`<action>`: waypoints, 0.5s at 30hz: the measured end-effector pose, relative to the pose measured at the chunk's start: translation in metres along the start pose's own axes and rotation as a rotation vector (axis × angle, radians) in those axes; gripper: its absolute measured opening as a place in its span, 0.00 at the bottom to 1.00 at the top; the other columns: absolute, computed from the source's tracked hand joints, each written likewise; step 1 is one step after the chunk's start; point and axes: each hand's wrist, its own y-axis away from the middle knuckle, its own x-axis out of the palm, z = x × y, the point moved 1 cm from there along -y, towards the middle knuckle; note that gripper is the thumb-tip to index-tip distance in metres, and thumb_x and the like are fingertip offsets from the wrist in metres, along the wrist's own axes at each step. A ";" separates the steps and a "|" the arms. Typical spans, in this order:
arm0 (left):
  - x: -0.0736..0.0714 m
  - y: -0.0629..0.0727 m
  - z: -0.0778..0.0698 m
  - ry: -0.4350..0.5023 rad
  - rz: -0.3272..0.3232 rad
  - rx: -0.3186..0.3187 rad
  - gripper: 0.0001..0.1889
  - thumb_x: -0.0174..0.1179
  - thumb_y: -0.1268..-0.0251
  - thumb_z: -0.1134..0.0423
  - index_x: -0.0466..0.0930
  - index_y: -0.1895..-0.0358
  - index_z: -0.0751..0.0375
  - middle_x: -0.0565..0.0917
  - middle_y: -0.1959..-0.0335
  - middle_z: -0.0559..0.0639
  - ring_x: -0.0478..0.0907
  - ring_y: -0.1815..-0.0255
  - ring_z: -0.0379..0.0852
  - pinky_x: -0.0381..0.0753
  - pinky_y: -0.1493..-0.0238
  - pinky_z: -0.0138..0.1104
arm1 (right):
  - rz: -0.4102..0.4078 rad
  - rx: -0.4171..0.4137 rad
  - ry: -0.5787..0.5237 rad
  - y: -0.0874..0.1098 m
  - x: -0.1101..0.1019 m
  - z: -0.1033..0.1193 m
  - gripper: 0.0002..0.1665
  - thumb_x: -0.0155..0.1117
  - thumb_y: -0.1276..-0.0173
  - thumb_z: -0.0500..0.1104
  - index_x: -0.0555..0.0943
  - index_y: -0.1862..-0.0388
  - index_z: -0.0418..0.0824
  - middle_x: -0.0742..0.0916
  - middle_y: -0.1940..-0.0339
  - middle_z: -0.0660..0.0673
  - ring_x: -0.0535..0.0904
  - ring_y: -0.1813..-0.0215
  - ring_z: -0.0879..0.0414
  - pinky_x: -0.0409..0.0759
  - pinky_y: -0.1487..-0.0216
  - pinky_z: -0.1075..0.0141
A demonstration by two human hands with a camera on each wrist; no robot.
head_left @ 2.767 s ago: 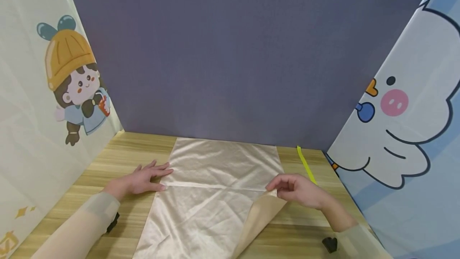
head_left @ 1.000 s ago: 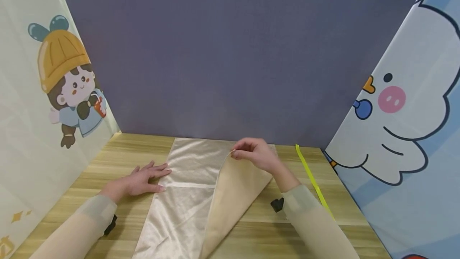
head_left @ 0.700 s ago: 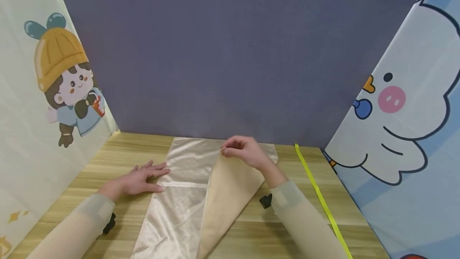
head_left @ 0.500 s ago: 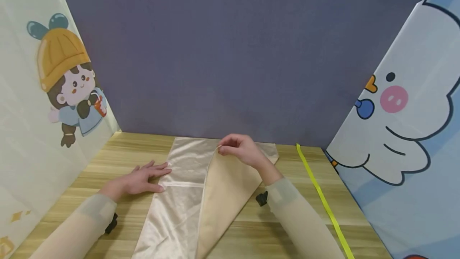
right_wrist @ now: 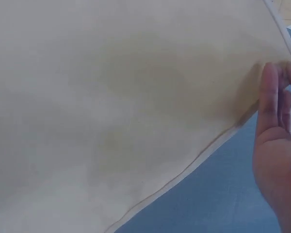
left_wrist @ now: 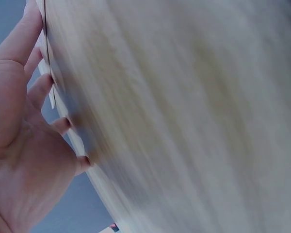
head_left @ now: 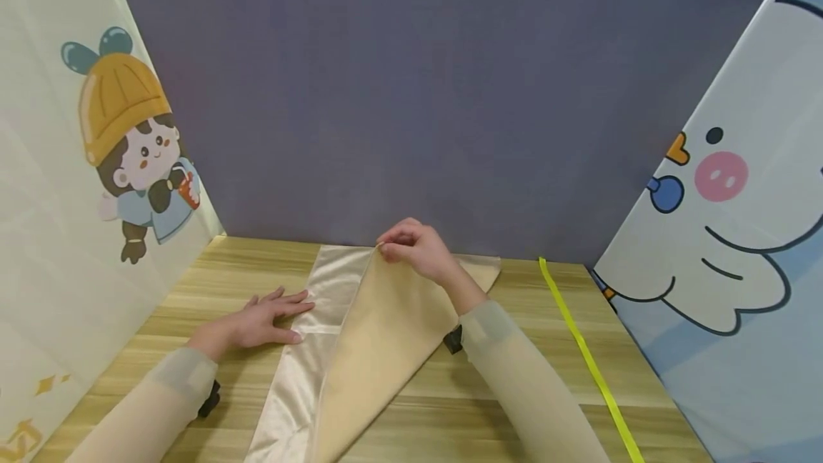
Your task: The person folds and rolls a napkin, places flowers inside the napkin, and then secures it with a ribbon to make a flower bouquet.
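Observation:
A beige satin cloth [head_left: 297,391] lies on the wood-grain table, a crease running across it. Its right part is lifted and turned leftward, baring the matte underside [head_left: 379,334]. Near the back edge, my right hand [head_left: 416,250] pinches the cloth's corner between thumb and fingers. In the right wrist view the underside fills most of the picture, beside the right hand [right_wrist: 276,150]. My left hand [head_left: 260,321] lies flat with spread fingers, their tips at the cloth's left edge. The left wrist view shows that hand's palm side [left_wrist: 29,131] against the table surface.
A yellow strip [head_left: 588,356] runs along the right of the table [head_left: 238,270]. A dark purple panel [head_left: 411,91] closes the back. Printed cloth walls stand at left [head_left: 38,163] and right [head_left: 771,349].
My right hand has carried the pinched corner left and toward the back, turning over more of the cloth. The yellow strip shows more of its length. My left hand stays in place.

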 end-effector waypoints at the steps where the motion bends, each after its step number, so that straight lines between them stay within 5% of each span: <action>1: 0.000 0.000 0.000 -0.001 -0.001 0.002 0.40 0.71 0.27 0.43 0.72 0.17 0.53 0.60 0.11 0.63 0.40 0.13 0.86 0.32 0.27 0.85 | -0.007 -0.004 -0.006 -0.003 0.001 0.000 0.09 0.74 0.23 0.39 0.92 0.48 0.38 0.82 0.49 0.41 0.90 0.53 0.55 0.92 0.46 0.57; 15: 0.000 0.001 -0.001 -0.006 0.002 -0.006 0.40 0.71 0.26 0.42 0.72 0.17 0.53 0.60 0.11 0.62 0.40 0.12 0.84 0.32 0.26 0.85 | -0.063 0.013 0.006 -0.024 0.012 0.005 0.11 0.76 0.24 0.44 0.93 0.47 0.44 0.94 0.63 0.44 0.90 0.66 0.56 0.89 0.67 0.62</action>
